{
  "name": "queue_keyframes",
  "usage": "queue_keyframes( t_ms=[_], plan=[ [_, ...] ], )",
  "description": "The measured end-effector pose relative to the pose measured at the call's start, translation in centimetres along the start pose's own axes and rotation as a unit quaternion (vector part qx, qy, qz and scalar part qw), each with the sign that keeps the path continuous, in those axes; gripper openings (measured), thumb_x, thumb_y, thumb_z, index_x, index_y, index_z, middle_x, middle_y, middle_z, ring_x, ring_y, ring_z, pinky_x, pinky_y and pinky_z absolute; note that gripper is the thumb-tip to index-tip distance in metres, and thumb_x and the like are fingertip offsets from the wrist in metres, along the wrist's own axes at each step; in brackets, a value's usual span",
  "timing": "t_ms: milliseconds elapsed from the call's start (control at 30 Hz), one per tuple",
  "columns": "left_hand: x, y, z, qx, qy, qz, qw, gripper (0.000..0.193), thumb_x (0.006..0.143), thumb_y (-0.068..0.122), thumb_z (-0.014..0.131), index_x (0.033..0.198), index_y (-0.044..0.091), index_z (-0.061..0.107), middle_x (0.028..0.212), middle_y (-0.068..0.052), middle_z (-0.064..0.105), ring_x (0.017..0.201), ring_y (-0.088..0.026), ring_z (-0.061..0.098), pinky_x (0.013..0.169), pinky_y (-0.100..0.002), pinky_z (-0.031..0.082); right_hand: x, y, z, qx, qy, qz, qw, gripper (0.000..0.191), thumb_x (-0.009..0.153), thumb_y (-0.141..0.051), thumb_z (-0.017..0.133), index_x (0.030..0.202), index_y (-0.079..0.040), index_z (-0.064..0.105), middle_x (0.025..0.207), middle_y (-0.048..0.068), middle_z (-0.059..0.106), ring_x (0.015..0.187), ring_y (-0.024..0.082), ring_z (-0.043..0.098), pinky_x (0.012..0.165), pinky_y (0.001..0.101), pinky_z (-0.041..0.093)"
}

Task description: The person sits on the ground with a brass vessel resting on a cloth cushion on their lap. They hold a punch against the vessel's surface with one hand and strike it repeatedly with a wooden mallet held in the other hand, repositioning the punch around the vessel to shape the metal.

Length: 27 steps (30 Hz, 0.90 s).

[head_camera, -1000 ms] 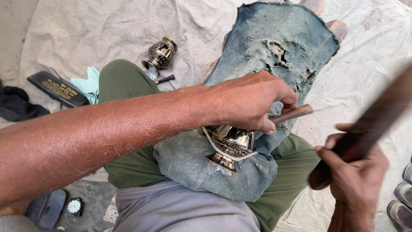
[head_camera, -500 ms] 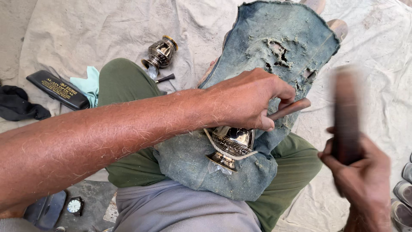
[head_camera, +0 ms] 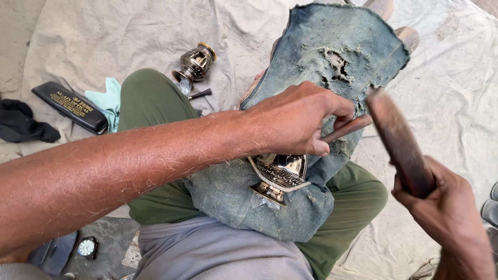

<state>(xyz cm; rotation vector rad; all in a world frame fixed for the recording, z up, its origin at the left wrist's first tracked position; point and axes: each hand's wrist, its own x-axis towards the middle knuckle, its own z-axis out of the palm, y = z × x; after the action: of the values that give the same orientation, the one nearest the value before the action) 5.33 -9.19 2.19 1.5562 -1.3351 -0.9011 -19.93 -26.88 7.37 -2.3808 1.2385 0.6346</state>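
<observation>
My left hand [head_camera: 301,116] reaches across my lap and grips a thin wooden-handled chisel [head_camera: 346,128] whose tip is hidden under the fingers, against a shiny engraved metal vase [head_camera: 279,173]. The vase lies on a worn blue denim cloth [head_camera: 332,52] draped over my legs. My right hand [head_camera: 446,212] grips a dark wooden mallet stick [head_camera: 398,140], blurred, its upper end just right of the chisel's handle end.
A second engraved metal vase [head_camera: 194,65] stands on the beige ground sheet [head_camera: 104,36] at the back. A black case [head_camera: 70,106], a teal cloth [head_camera: 106,101] and a dark rag [head_camera: 21,122] lie left. A wristwatch [head_camera: 87,247] sits at bottom left.
The mallet stick in my right hand has swung from upright down and left, toward the chisel's handle end. My left hand and the vase have stayed put.
</observation>
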Motion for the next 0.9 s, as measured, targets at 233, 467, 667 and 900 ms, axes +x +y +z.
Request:
queue_keyframes(
  t_ms=[233, 467, 667, 900],
  plan=[
    [-0.3, 0.1, 0.0, -0.009, 0.004, -0.017, 1.000, 0.047, 0.069, 0.015, 0.088, 0.113, 0.010, 0.071, 0.093, -0.006, 0.077, 0.071, -0.016, 0.074, 0.068, -0.038, 0.059, 0.4, 0.4, -0.3, 0.228, 0.068, -0.017, 0.971, 0.046, 0.080, 0.014, 0.076, 0.122, 0.004, 0.061, 0.088, 0.012, 0.068, 0.080, 0.021, 0.067, 0.077, 0.0389, 0.060],
    [-0.5, 0.1, -0.1, -0.004, 0.021, -0.007, 1.000, 0.042, 0.072, 0.011, 0.085, 0.111, 0.008, 0.071, 0.089, -0.007, 0.077, 0.070, -0.015, 0.075, 0.068, -0.038, 0.059, 0.7, 0.7, -1.2, 0.218, 0.063, -0.025, 0.974, 0.049, 0.081, 0.011, 0.074, 0.127, -0.001, 0.061, 0.091, 0.008, 0.068, 0.084, 0.015, 0.067, 0.082, 0.0330, 0.057],
    [-0.7, -0.1, -0.2, -0.025, 0.025, -0.004, 0.999, 0.044, 0.073, 0.012, 0.085, 0.113, 0.008, 0.069, 0.090, -0.005, 0.074, 0.070, -0.015, 0.074, 0.068, -0.037, 0.058, 1.2, 0.4, -1.7, 0.179, 0.103, -0.012, 0.978, 0.047, 0.084, 0.006, 0.076, 0.126, -0.005, 0.058, 0.090, 0.007, 0.066, 0.079, 0.017, 0.068, 0.074, 0.0337, 0.058],
    [-1.2, -0.5, 0.0, -0.017, 0.052, 0.006, 0.998, 0.037, 0.073, 0.011, 0.085, 0.106, 0.007, 0.070, 0.077, -0.008, 0.073, 0.069, -0.016, 0.074, 0.065, -0.037, 0.057, 1.6, -0.1, -2.4, 0.151, 0.060, -0.079, 0.984, 0.045, 0.076, 0.006, 0.076, 0.117, -0.007, 0.061, 0.087, 0.007, 0.066, 0.073, 0.014, 0.069, 0.072, 0.0305, 0.059]
  ],
)
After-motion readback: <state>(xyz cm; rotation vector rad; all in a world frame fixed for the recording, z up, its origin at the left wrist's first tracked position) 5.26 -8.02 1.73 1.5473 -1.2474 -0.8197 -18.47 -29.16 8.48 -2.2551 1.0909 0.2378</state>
